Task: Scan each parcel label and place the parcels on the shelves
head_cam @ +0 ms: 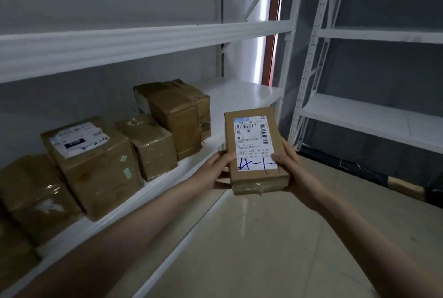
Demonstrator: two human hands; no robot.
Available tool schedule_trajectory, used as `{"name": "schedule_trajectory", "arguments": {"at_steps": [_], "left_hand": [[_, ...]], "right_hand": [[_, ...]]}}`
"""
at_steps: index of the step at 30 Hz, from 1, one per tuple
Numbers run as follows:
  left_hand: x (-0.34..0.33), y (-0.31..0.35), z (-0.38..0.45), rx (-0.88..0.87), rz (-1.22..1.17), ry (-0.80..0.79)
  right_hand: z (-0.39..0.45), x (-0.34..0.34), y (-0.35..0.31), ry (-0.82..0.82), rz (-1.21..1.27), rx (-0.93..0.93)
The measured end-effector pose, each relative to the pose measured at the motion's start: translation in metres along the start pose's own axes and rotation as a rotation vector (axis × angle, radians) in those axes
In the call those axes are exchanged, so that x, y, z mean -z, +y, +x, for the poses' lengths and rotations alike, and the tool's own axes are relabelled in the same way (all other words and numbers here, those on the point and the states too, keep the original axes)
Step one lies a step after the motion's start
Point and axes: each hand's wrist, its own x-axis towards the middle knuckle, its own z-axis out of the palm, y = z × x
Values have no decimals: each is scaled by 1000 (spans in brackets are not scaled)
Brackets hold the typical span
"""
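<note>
1. The left hand (217, 169) grips the near left edge of the parcel (255, 151), thumb on top and fingers beneath.
2. The right hand (291, 166) grips the near right edge the same way, its thumb touching the corner of the label (254, 143).
3. The parcel is flat and slim, held level in the air in front of the shelf (239, 96), label up, with blue handwriting across the label's near end.
4. No scanner shows, so whether the label is scanned I cannot tell; placing looks like the step in hand.
5. To do it well: keep the label up and facing out, and slide the far end onto the bare shelf right of the tall box (177, 115).
6. Let go only once the parcel lies flat and clear of the shelf's front edge.
7. Three more boxes sit to the left: a small box (151, 144), a labelled box (96, 166) and an end box (33, 197).
</note>
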Motion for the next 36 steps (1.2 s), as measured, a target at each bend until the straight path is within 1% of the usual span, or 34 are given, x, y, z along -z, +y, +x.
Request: {"name": "schedule_trajectory", "arguments": {"at_steps": [4,6,8,10,12,15,17,18,20,22,25,27,30,32,36], "left_hand": [[10,9,43,-34,105,53],[15,12,60,-106,205,113],[19,16,80,-222,319,171],[21,21,100,-307,505,227],[22,29,118,-343,704,290],[21,41,143,-320,959,365],[20,47,161,-319,1147,461],[19,50,169,-325,1195,506],[20,52,184,-310,1215,575],[19,51,193,-254,1189,619],[18,43,204,-186,1128,654],[20,40,208,-143,1145,673],[26,35,210,-48,1187,699],[27,36,210,-12,1121,725],[24,44,210,57,1168,768]], "right_hand": [[61,14,1,58,-28,-35],[91,22,-1,51,-53,-56],[123,28,-3,36,-74,-71],[158,33,-7,24,-106,-78],[196,37,-14,-3,-161,-64],[248,38,-27,-47,-287,-9],[281,37,-37,-101,-388,34],[294,34,-41,-126,-441,58],[320,29,-46,-147,-583,113],[339,21,-48,-182,-707,149],[354,6,-47,-285,-810,157],[360,-1,-45,-333,-875,166],[370,-6,-41,-426,-865,233],[377,-8,-37,-471,-829,279],[391,-17,-30,-456,-814,361]]}}
